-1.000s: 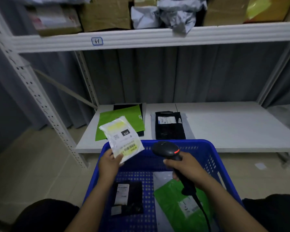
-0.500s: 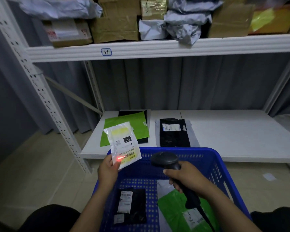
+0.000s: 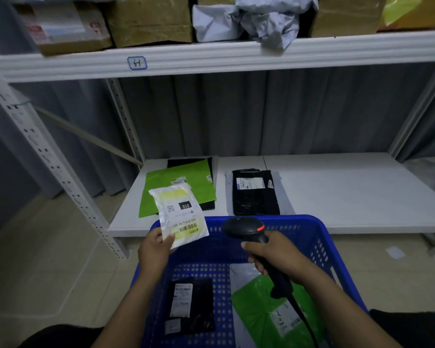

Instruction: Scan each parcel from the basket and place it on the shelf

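Pinched the white-and-yellow parcel [image 3: 178,217] by its lower corner in the left hand [image 3: 155,254], thumb and fingers closed on it, over the far left rim of the blue basket [image 3: 319,242] and in front of the lower shelf [image 3: 349,192]. Clasped the black barcode scanner [image 3: 246,228] by its handle in the right hand [image 3: 279,254], fingers wrapped round it, head raised just right of the parcel and apart from it. Saw a black parcel [image 3: 191,305] and a green parcel [image 3: 261,312] flat in the basket, plus a green mailer [image 3: 178,189] and a black mailer [image 3: 255,194] side by side on the shelf.
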### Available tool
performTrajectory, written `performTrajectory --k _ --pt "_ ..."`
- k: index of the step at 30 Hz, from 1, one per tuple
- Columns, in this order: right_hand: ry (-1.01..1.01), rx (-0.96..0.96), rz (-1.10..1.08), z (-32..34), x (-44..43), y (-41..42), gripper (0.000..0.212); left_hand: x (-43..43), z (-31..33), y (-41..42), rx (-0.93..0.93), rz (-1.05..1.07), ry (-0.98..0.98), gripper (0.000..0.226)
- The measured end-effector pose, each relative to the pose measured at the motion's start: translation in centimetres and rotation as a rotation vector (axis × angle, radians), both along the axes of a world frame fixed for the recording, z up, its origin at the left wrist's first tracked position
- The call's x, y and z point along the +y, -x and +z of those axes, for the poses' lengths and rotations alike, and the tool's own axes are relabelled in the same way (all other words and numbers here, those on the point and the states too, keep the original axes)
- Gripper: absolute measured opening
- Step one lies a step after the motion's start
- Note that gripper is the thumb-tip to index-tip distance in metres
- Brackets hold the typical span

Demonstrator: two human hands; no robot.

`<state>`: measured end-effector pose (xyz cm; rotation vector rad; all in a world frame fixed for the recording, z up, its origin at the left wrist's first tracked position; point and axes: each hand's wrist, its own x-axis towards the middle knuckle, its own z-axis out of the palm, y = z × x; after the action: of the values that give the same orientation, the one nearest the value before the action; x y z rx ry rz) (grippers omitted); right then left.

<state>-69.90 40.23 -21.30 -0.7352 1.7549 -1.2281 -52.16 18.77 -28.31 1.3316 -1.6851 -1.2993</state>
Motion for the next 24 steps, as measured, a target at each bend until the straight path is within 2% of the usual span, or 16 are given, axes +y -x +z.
performTrajectory --k 5,11,15,18,20,24 --pt "0.030 -0.042 -0.134 -0.9 -0.8 4.4 0.019 -1.7 -1.0 4.9 0.010 -0.072 -0.100 0.009" --pt "0.081 -0.121 -0.382 -2.6 -2.5 12.2 0.022 -2.5 -2.1 15.7 0.082 -0.207 -0.236 0.012" --pt "0.054 -0.121 -0.466 -4.7 -3.3 17.1 0.022 -3.7 -4.5 23.9 0.074 -0.294 -0.238 0.033" --pt "0.017 -0.133 -0.501 -6.6 -3.4 19.7 0.024 -5.3 -8.3 28.6 -0.014 -0.375 -0.157 0.065" --pt "0.007 -0.150 -0.493 -7.9 -3.4 20.8 0.024 -6.2 -10.6 30.8 -0.105 -0.387 -0.066 0.074" --pt "-0.020 -0.162 -0.487 -10.2 -3.8 22.1 0.024 -8.0 -14.7 33.9 -0.373 -0.452 0.095 0.055"
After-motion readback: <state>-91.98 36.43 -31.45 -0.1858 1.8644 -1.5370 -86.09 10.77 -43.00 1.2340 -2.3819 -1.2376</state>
